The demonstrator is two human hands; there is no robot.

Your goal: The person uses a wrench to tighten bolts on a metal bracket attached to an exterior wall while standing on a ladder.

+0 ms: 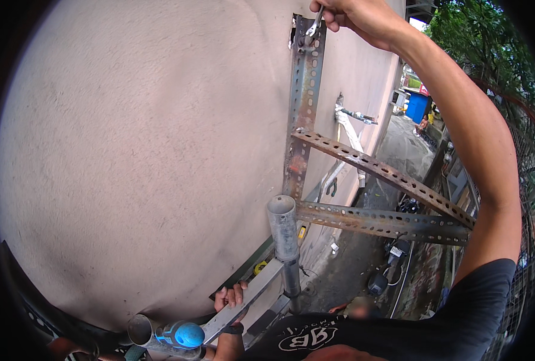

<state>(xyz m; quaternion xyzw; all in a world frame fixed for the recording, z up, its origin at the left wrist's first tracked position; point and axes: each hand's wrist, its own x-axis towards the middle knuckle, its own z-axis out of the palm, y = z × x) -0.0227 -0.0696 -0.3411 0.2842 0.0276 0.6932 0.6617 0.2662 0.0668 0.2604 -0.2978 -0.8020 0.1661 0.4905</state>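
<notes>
Stretched up to the top of the view, my right hand [360, 19] is closed around a metal wrench [315, 23]. The wrench's head is at a bolt near the upper end of a rusty slotted angle bar [303, 90] that stands upright against the wall. Whether it is seated on the bolt I cannot tell. Low in the view, my left hand [232, 297] has its fingers wrapped round a flat grey metal rail [246, 301]. That rail runs to a round grey pipe post [283, 231].
Two slotted arms, a sloping one [381, 171] and a lower one [387, 222], reach out from the upright. A blue-capped tool [186, 335] lies by another pipe end [140, 329]. A yellow tape measure [259, 267] sits near the wall [147, 150]. Far below is an alley [393, 144] with people.
</notes>
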